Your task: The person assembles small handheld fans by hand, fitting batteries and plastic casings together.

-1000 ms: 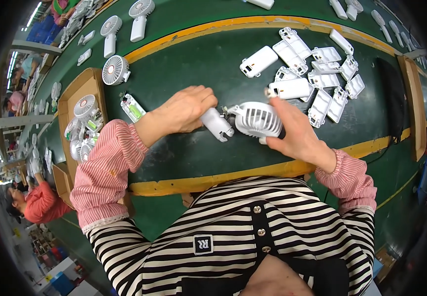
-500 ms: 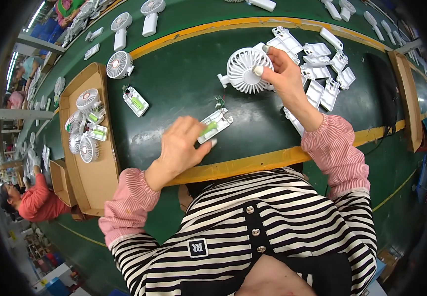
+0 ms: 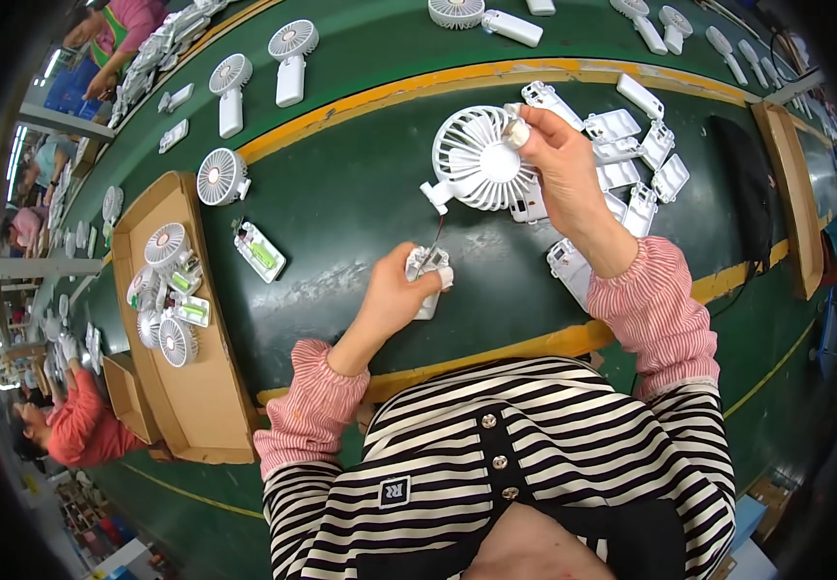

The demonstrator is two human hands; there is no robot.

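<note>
1. Fingers of the right hand (image 3: 565,172) are bent inward, with thumb and forefinger close together on the edge of a white fan head (image 3: 491,162), holding it over the green table (image 3: 341,222).
2. Thumb and forefinger of the left hand (image 3: 389,295) are pinched around a white handle (image 3: 426,310), nearer the person's body than the fan head; whether the handle touches the table, I cannot tell.
3. A thin wire (image 3: 439,230) runs from the handle's upper end toward the fan head's neck (image 3: 435,198).
4. White covers (image 3: 617,176) lie in a loose pile to the right, some partly hidden by the right hand; one cover (image 3: 568,269) sits just beside the right wrist.
5. On the table's left side rests another fan (image 3: 222,177), with a handle half nearby that carries a green battery (image 3: 263,254).
6. Farther left, a cardboard tray (image 3: 208,411) holds several fans and handle parts.
7. Beyond the yellow strip (image 3: 409,85), more fans lie spread out.
8. A person in red (image 3: 95,425) is at the far left.
</note>
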